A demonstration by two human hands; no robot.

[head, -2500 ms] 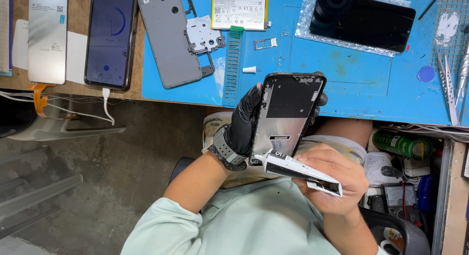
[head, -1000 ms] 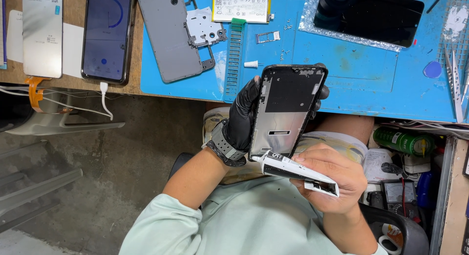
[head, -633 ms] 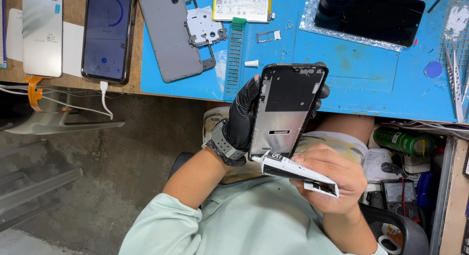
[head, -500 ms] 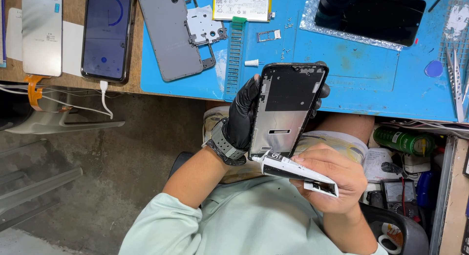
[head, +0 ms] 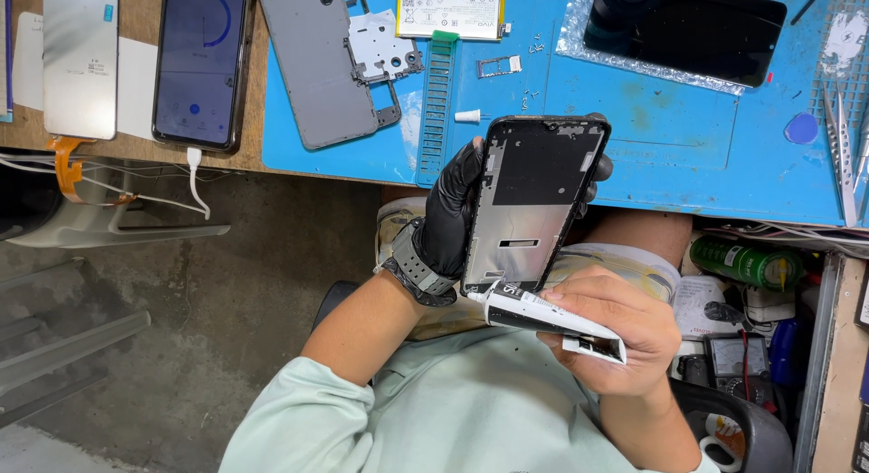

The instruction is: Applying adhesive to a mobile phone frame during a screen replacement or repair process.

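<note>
My left hand point(head: 450, 212), in a black glove with a watch on the wrist, grips a bare phone frame point(head: 532, 206) and holds it upright over my lap, its inner metal plate facing me. My bare right hand point(head: 615, 333) is closed round a small black-and-white glue tube point(head: 541, 313). The tube's white nozzle touches the bottom left corner of the frame.
A blue work mat point(head: 670, 120) on the desk carries a grey back cover point(head: 315, 64), a metal shield plate point(head: 380, 43), a battery point(head: 450, 7), a teal pry strip point(head: 435, 106), a dark screen panel point(head: 688, 34) and tweezers point(head: 844, 138). Left lies a charging phone point(head: 200, 61).
The view has shifted slightly. Both hands, the frame and the tube stay almost where they were, with the nozzle still at the frame's lower edge.
</note>
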